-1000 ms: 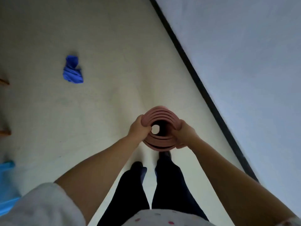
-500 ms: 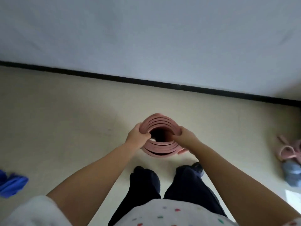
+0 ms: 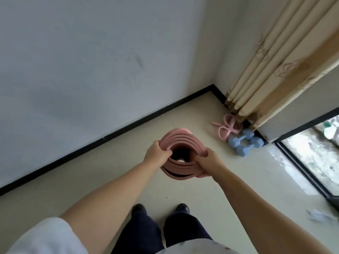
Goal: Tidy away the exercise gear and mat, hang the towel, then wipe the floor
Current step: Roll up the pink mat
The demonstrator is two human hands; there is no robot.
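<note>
I hold a rolled pink exercise mat [image 3: 180, 168] upright in front of me and look down into its open end. My left hand [image 3: 156, 153] grips the roll's left rim and my right hand [image 3: 208, 161] grips its right rim, both above the pale floor. Two light blue dumbbells [image 3: 244, 143] lie in the room corner to the right, touching each other. A pink resistance band [image 3: 227, 130] lies coiled on the floor just behind them, at the foot of the curtain.
A white wall with a black skirting board [image 3: 128, 126] runs across ahead. Beige curtains [image 3: 271, 70] hang in the corner at right, beside a floor-level window [image 3: 315, 154]. A small pale scrap [image 3: 319, 216] lies on the floor at far right. My feet [image 3: 159, 209] stand below the mat.
The view has swung right: the blue cloth on the floor has left the frame and the corner with curtains, dumbbells and band has come in. Both hands keep their hold on the mat.
</note>
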